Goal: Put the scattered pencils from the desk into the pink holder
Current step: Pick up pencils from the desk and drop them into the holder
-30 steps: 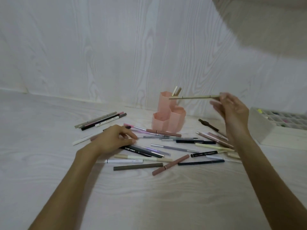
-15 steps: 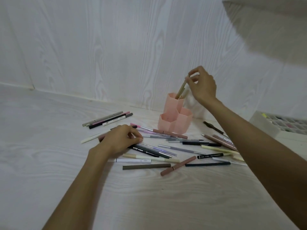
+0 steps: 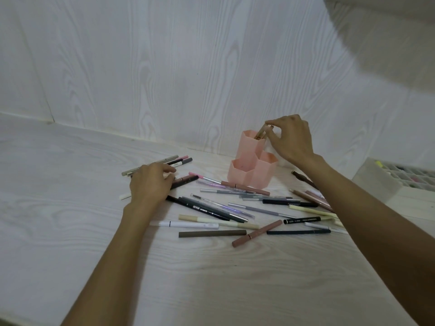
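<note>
The pink holder (image 3: 249, 168), made of three hexagonal cups, stands near the back wall. My right hand (image 3: 293, 140) hovers over its tallest rear cup, with fingertips pinching the top of a tan pencil (image 3: 260, 132) that stands inside that cup. My left hand (image 3: 151, 184) rests palm down on the desk, fingers on a dark brown pencil (image 3: 186, 180). Several pencils lie scattered in front of the holder, among them a black one (image 3: 200, 209), an olive one (image 3: 211, 233) and a dusty pink one (image 3: 257, 232).
A white organiser box (image 3: 376, 184) with small compartments stands at the right edge. A group of three pencils (image 3: 174, 161) lies behind my left hand. The wood-grain wall rises just behind the holder. A pale blurred shape fills the top right corner.
My right hand carried the tan pencil from level in the air to upright, then lowered it into the rear cup. My left hand slid a little toward the dark brown pencil.
</note>
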Demonstrator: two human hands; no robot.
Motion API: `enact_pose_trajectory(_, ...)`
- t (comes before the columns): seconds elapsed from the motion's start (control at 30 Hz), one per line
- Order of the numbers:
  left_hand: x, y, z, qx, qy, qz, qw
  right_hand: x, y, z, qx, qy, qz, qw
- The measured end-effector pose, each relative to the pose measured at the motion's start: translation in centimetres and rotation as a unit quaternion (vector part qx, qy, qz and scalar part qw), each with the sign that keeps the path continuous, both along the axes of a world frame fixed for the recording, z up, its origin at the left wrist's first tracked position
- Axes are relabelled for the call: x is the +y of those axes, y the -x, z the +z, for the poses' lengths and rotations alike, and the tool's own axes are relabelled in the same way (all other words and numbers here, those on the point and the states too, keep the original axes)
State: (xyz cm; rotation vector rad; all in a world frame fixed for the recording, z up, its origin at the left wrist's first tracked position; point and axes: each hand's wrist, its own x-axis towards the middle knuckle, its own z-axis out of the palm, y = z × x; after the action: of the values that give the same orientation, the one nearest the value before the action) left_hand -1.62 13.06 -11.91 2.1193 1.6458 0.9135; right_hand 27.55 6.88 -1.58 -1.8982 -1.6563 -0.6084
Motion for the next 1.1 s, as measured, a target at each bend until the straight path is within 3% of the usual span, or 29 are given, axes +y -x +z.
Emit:
enact_pose_trajectory(0.2,-1.6,-1.7,0.6,0.009,-0.042,-0.136,0.99,-1.3,-0.6,0.3,-0.092,0.039,0.01,0.995)
enact_pose_trajectory(0.4,-2.1,-2.7,0.1,0.01,-0.029,-0.19,0.981,-5.0,0.0,-0.3,-0.011,-0.058,0.037,0.998)
enact_pose_trajectory(0.67,-2.6,-3.9,-0.2,0.047,0.006,-0.156,0.987,-10.2,-3.0,-8.9,0.219,0.077,-0.061,0.971)
enact_pose_trajectory(0.9,-2.0,-4.2,0.3,0.061,0.076,-0.152,0.984,-11.3,-4.1,-10.3,0.176,0.172,-0.024,0.969)
enact_pose_trajectory(1.1,-0.5,-5.3,1.3,0.074,0.117,-0.216,0.966,-11.9,-4.1,-10.6,0.187,0.164,0.002,0.969)
